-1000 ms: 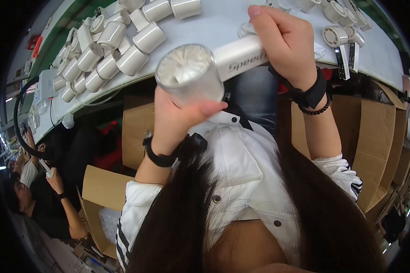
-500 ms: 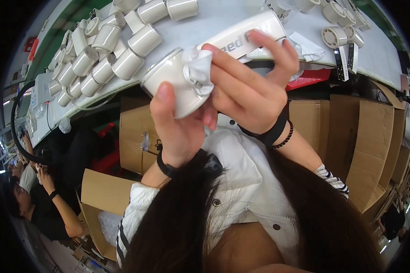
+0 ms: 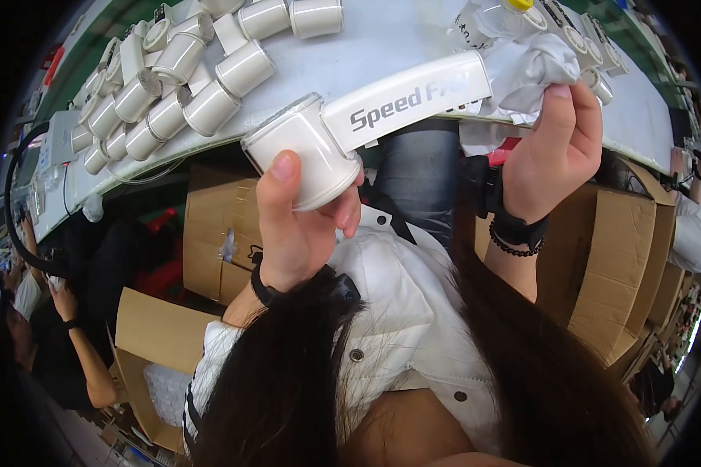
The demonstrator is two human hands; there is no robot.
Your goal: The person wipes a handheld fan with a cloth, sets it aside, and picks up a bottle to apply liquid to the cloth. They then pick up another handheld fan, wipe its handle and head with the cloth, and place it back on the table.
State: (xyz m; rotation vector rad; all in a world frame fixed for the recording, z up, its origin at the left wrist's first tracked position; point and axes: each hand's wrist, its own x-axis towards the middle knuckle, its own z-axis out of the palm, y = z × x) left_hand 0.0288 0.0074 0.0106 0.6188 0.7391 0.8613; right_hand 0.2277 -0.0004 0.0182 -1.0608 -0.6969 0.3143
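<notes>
Since half a second ago, the right hand [image 3: 554,152] has drawn away from the white cylinder [image 3: 304,152] to two o'clock, fingers closed on a crumpled white cloth [image 3: 531,68]. At ten o'clock from centre, the left hand [image 3: 297,226] grips that cylinder, thumb pressed along its side, below the table edge [image 3: 382,47], where similar white cylinders [image 3: 187,86] lie clustered.
</notes>
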